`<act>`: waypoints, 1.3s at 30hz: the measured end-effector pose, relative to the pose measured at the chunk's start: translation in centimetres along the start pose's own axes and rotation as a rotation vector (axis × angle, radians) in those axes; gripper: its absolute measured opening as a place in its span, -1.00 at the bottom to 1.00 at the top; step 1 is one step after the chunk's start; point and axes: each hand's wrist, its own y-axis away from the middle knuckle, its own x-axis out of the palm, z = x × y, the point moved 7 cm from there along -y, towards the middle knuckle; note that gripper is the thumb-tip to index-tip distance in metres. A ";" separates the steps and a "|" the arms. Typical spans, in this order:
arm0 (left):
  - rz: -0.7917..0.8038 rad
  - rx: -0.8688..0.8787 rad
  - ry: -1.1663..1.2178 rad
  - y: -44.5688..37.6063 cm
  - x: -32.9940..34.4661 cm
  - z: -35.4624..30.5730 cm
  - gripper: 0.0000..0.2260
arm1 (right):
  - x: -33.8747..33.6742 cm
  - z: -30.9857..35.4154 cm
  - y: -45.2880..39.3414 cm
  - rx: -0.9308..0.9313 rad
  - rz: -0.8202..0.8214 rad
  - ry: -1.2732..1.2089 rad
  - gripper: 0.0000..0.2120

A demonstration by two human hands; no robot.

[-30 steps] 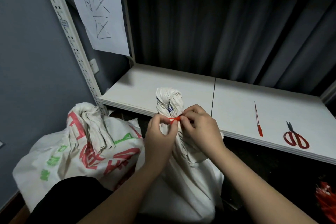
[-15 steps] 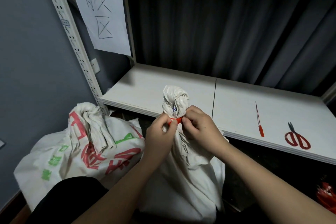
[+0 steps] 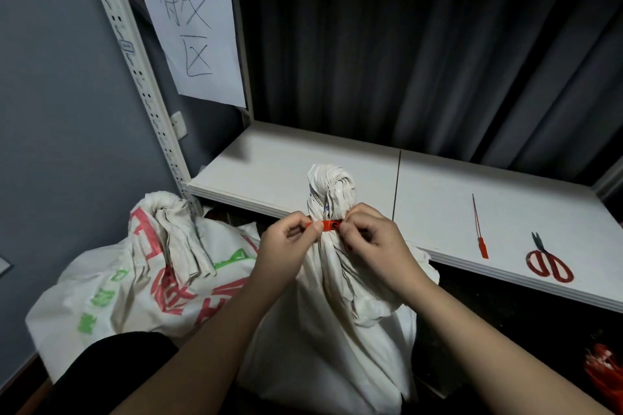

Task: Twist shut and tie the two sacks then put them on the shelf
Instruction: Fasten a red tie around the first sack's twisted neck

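A plain white sack (image 3: 337, 330) stands upright in front of me, its neck twisted into a knob (image 3: 332, 189). A red zip tie (image 3: 326, 225) runs across that neck. My left hand (image 3: 286, 246) pinches the tie's left end and my right hand (image 3: 371, 242) pinches its right end, by the lock. To the left a second white sack (image 3: 141, 286) with red and green print leans against the wall, its top twisted and untied. The white shelf (image 3: 290, 172) lies just behind both sacks.
A spare red zip tie (image 3: 478, 229) and red-handled scissors (image 3: 547, 263) lie on the shelf's right part. A paper sign (image 3: 192, 20) hangs on the perforated shelf post (image 3: 135, 54). Dark curtain behind the shelf. A red object (image 3: 606, 371) sits low at the right edge.
The sack's neck and both hands have shifted slightly right and up. More of the tie's red body shows between my fingers now.
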 end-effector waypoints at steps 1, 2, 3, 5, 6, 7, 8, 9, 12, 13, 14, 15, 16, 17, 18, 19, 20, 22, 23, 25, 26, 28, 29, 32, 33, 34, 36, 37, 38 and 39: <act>-0.025 0.000 -0.009 0.0 -0.1 0.0 -0.80 | -0.1 0.4 0.1 -0.071 -0.012 0.141 -0.77; -0.045 0.002 -0.016 0.1 -0.2 0.0 -0.80 | -0.2 0.7 0.2 -0.133 -0.033 0.252 -0.78; -0.058 0.005 -0.013 0.1 -0.2 0.0 -0.81 | -0.2 0.8 0.3 -0.154 -0.066 0.301 -0.79; -0.072 0.006 0.029 0.2 -0.1 0.0 -0.80 | -0.6 0.4 0.7 -0.088 -0.173 0.219 -0.84; -0.075 0.006 0.050 0.2 0.0 0.0 -0.78 | -0.7 0.1 0.9 -0.060 -0.224 0.167 -0.88; -0.080 0.013 0.061 0.4 0.1 -0.1 -0.74 | -0.7 0.0 1.1 -0.063 -0.264 0.158 -0.90; -0.087 0.022 0.054 0.4 0.1 -0.1 -0.71 | -0.6 0.1 1.3 -0.088 -0.290 0.190 -0.92; -0.098 0.027 0.037 0.5 0.2 -0.1 -0.71 | -0.4 0.2 1.5 -0.110 -0.308 0.220 -0.93; -0.162 0.025 -0.025 0.7 0.2 0.2 -0.82 | -0.3 0.1 1.6 -0.096 -0.364 0.221 -0.95; -0.185 0.029 -0.051 0.8 0.2 0.2 -0.87 | -0.4 0.1 1.7 -0.081 -0.386 0.195 -0.95; -0.204 0.042 -0.079 1.0 0.3 0.0 -0.89 | -0.4 -0.1 1.8 -0.067 -0.408 0.163 -0.96; -0.223 0.059 -0.107 1.2 0.5 -0.3 -0.90 | -0.3 -0.2 1.9 -0.062 -0.427 0.132 -0.97; -0.242 0.077 -0.124 1.4 0.6 -0.5 -0.89 | -0.2 -0.1 1.9 -0.066 -0.440 0.118 -0.97; -0.267 0.086 -0.128 1.6 0.8 -0.5 -0.86 | 0.0 -0.1 2.0 -0.068 -0.449 0.119 -0.98; -0.298 0.086 -0.119 1.7 0.8 -0.3 -0.84 | 0.3 0.0 2.1 -0.065 -0.456 0.129 -0.98; -0.327 0.083 -0.108 1.8 0.7 -0.2 -0.83 | 0.6 0.1 2.1 -0.058 -0.465 0.150 -0.98; -0.351 0.082 -0.106 1.8 0.7 0.0 -0.82 | 0.8 0.2 2.2 -0.051 -0.475 0.182 -0.98; -0.373 0.096 -0.128 1.8 0.9 -0.1 -0.79 | 1.1 0.4 2.4 -0.034 -0.502 0.251 -0.97; -0.376 0.106 -0.150 1.7 1.0 -0.2 -0.77 | 1.1 0.4 2.5 -0.028 -0.518 0.273 -0.93; -0.374 0.123 -0.203 1.7 1.1 -0.5 -0.74 | 1.2 0.4 2.6 -0.004 -0.532 0.293 -0.85; -0.367 0.127 -0.226 1.6 1.2 -0.5 -0.73 | 1.2 0.3 2.6 0.015 -0.525 0.300 -0.83; -0.338 0.131 -0.252 1.3 1.1 -0.5 -0.71 | 1.3 0.1 2.5 0.045 -0.509 0.311 -0.86; -0.322 0.130 -0.257 1.1 1.0 -0.5 -0.71 | 1.2 -0.1 2.6 0.054 -0.501 0.314 -0.89; -0.297 0.134 -0.291 0.8 0.8 -0.8 -0.77 | 0.9 -0.3 2.5 0.074 -0.474 0.279 -0.88; -0.284 0.136 -0.310 0.7 0.7 -1.0 -0.76 | 0.9 -0.3 2.5 0.078 -0.458 0.273 -0.86; -0.266 0.138 -0.320 0.5 0.7 -1.0 -0.75 | 0.8 -0.3 2.4 0.080 -0.441 0.278 -0.85; -0.223 0.133 -0.313 0.2 0.6 -0.7 -0.75 | 0.6 -0.3 2.4 0.085 -0.419 0.291 -0.88; -0.201 0.130 -0.302 0.1 0.6 -0.5 -0.74 | 0.4 -0.4 2.4 0.094 -0.415 0.287 -0.90; -0.182 0.128 -0.282 -0.1 0.5 -0.3 -0.73 | 0.3 -0.4 2.5 0.104 -0.415 0.276 -0.92; -0.167 0.122 -0.243 -0.1 0.5 -0.2 -0.73 | 0.1 -0.4 2.5 0.114 -0.419 0.259 -0.93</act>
